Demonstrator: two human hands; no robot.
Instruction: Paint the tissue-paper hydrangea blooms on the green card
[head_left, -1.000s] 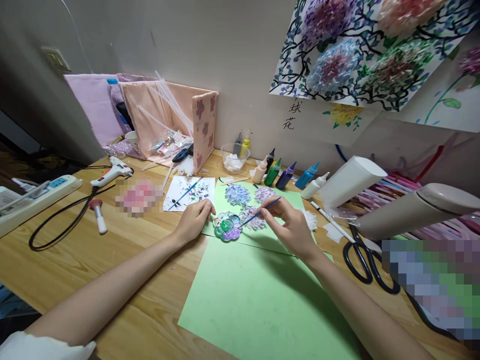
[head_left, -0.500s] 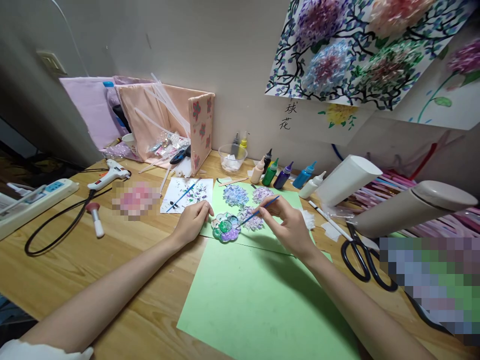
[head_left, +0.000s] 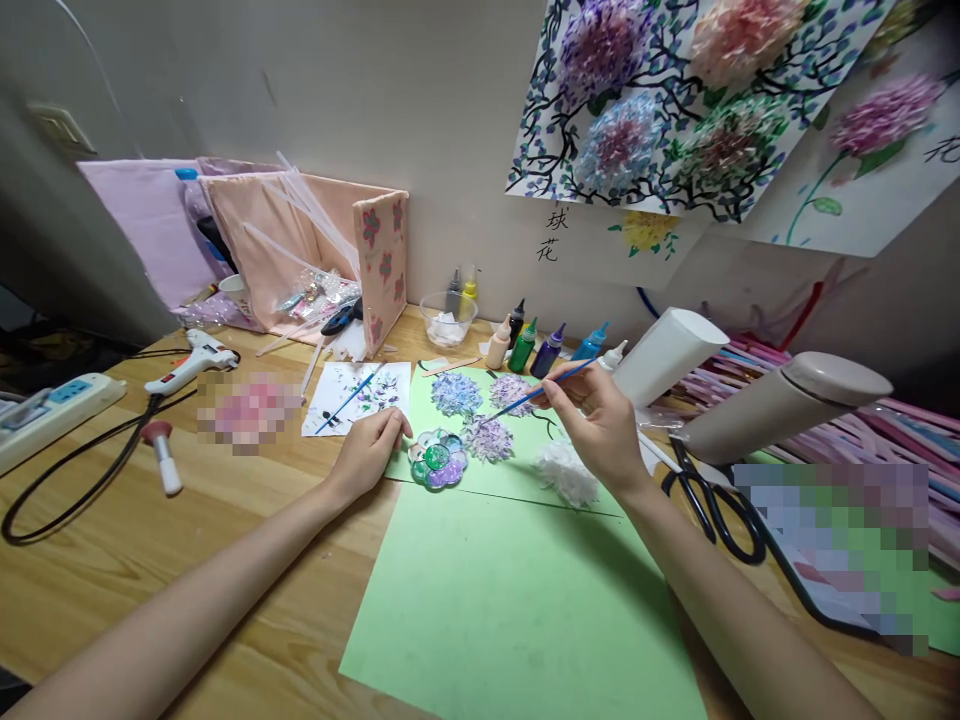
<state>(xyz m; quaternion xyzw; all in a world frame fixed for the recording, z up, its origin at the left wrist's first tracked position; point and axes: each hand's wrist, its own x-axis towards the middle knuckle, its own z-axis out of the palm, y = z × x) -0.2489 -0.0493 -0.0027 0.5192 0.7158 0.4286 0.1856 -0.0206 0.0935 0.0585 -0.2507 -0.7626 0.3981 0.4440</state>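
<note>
My right hand (head_left: 600,420) pinches a blue paintbrush (head_left: 559,380); its tip is at the upper edge of a lilac flower (head_left: 489,438) on green paper (head_left: 510,590). Close by on the same paper are a blue flower (head_left: 456,393), a pinkish-lilac flower (head_left: 511,392) and a white flower (head_left: 566,474), the last partly behind my right hand. My left hand (head_left: 371,445) rests with curled fingers beside a flower-shaped paint palette (head_left: 448,473) smeared green and purple. Whether those fingers grip anything is hidden.
Several paint bottles (head_left: 550,350) stand behind the paper, near a clear bowl (head_left: 448,322). Leftward are a paint-marked sheet (head_left: 341,385) with another brush, a glue gun (head_left: 196,362) and a power strip (head_left: 60,415). Scissors (head_left: 739,530) and a tumbler (head_left: 787,408) lie at right.
My right hand has lifted the brush off the palette and carried it up to the lilac flower. The white flower shows more now. The view has shifted slightly; my left hand stays by the palette.
</note>
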